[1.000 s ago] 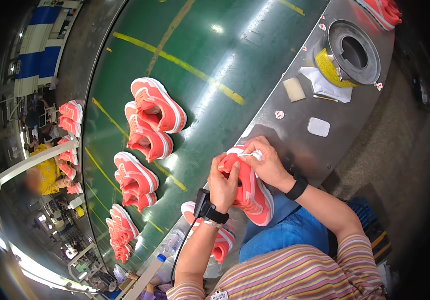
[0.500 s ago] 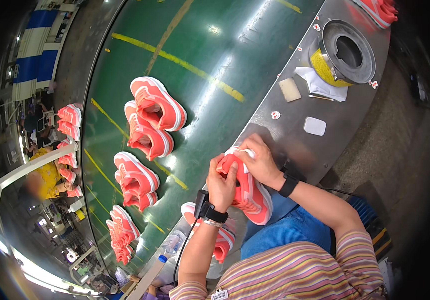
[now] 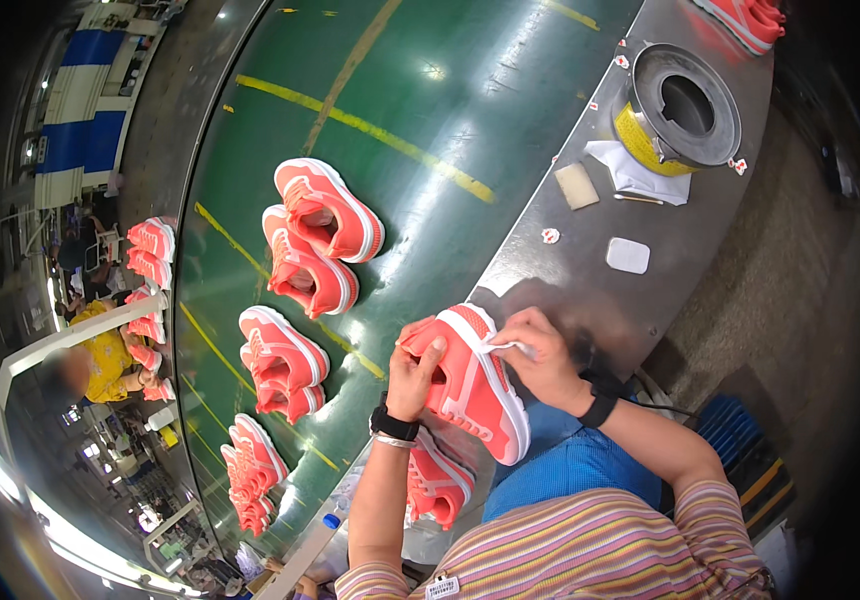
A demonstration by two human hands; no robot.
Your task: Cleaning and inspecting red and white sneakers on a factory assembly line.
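Observation:
A coral-pink sneaker [image 3: 478, 400] with a white sole is tilted on its side above my lap, heel end away from me. My left hand [image 3: 415, 370] is closed round its heel and opening, thumb on the outside. In my right hand [image 3: 548, 365] a small white piece, perhaps cloth [image 3: 512, 347], is pinched and touches the sole edge near the heel. What exactly it is, I cannot make out. Below the held shoe, another coral sneaker [image 3: 438, 482] lies at the bench edge, partly hidden by my left arm.
Pairs of coral sneakers [image 3: 320, 240] stand along the green belt [image 3: 420, 110] to the left. On the metal ledge [image 3: 575, 270] are a round metal can [image 3: 688, 105], a white cloth [image 3: 640, 172], a beige sponge [image 3: 576, 186] and a white pad [image 3: 628, 255]. Across the belt sits a person in yellow [image 3: 105, 365].
The held sneaker has turned so its side and sole edge face up. My right hand has moved right and nearer me, with the white piece now at the sole edge.

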